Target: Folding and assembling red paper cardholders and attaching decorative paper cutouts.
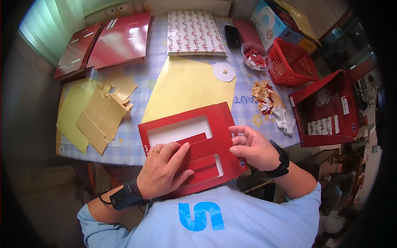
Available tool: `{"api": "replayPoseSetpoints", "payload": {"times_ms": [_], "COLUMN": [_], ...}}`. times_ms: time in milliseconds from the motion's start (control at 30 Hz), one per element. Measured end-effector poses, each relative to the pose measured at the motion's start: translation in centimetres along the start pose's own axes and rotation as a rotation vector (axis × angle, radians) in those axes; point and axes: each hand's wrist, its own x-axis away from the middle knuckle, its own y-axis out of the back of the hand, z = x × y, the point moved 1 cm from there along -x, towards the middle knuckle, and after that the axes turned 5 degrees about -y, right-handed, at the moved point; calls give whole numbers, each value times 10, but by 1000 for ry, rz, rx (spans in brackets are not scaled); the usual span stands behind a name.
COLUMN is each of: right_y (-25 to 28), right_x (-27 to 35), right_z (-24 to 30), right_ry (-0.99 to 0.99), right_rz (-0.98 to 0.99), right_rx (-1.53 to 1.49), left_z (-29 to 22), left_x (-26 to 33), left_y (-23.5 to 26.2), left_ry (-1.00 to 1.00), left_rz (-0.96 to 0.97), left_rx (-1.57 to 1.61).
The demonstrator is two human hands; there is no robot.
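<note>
Nearest, at 6 o'clock: red die-cut card sheet (pixel 188 144) with rectangular windows, tilted over near table (pixel 136 140) edge. Left hand (pixel 165 171) flat on its lower part, fingers spread, index tip pressing a red strip between cut-outs. Right hand (pixel 254 146) at 4 o'clock of sheet, fingers curled, fingertips pinching its right edge. Yellow paper sheet (pixel 186 84) just beyond at 12 o'clock. Gold paper pieces (pixel 103 111) at 9 o'clock. Red plastic basket (pixel 291 62) at 2 o'clock.

Red basket (pixel 292 63), yellow sheet (pixel 188 84), patterned paper stack (pixel 194 32), paper scraps (pixel 264 96)
</note>
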Motion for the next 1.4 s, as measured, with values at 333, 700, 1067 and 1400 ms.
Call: {"api": "replayPoseSetpoints", "payload": {"times_ms": [333,700,1067,1400], "right_y": [-25,-27,-27,-39], "right_x": [-12,-16,-16,3], "right_z": [1,-12,-13,35], "right_ry": [-289,-215,-192,644], "right_rz": [221,267,203,-178], "right_rx": [-351,-282,-305,1163], "left_z": [9,13,11,9], "left_x": [5,2,-3,-7], "left_y": [0,4,-2,-2], "left_ry": [-30,-64,-97,-75], "left_rz": [-46,-49,-65,-30], "left_rx": [80,83,-4,-42]}}
